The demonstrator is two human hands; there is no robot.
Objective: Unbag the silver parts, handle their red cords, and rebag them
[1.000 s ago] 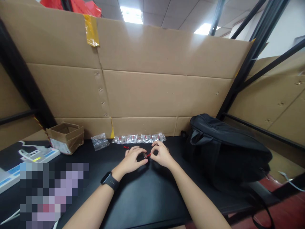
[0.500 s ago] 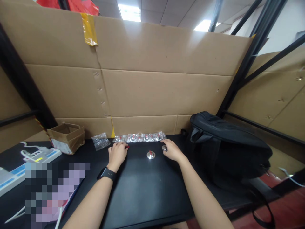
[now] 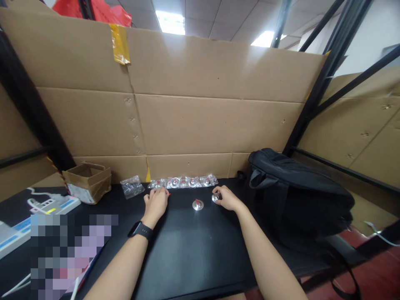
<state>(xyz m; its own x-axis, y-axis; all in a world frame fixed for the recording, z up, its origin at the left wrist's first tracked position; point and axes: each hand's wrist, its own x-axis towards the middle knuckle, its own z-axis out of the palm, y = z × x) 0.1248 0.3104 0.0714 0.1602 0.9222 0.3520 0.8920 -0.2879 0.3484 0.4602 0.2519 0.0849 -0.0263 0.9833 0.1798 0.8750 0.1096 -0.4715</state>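
Observation:
On the black table lies a round silver disc with a red piece on top [image 3: 198,204], between my two hands. My right hand [image 3: 227,197] has its fingers closed on a second silver disc [image 3: 215,197] to the right of it. My left hand [image 3: 157,204] rests on the table with its fingers bent together; a small red tip [image 3: 169,194] shows beside them, and the rest of what it holds is hidden. Behind the hands, a row of clear plastic packets [image 3: 183,182] with silver and red parts lies along the cardboard wall.
An open cardboard box [image 3: 89,181] and a crumpled clear bag [image 3: 132,186] stand at the back left. White power strips [image 3: 40,214] lie on the left. A black backpack [image 3: 300,196] fills the right side. Cardboard panels [image 3: 193,121] rise behind the table.
My right hand's fingers have drawn in around the right silver disc, the forefinger coming back from the packets. My left hand has barely moved. The view has tilted slightly upward.

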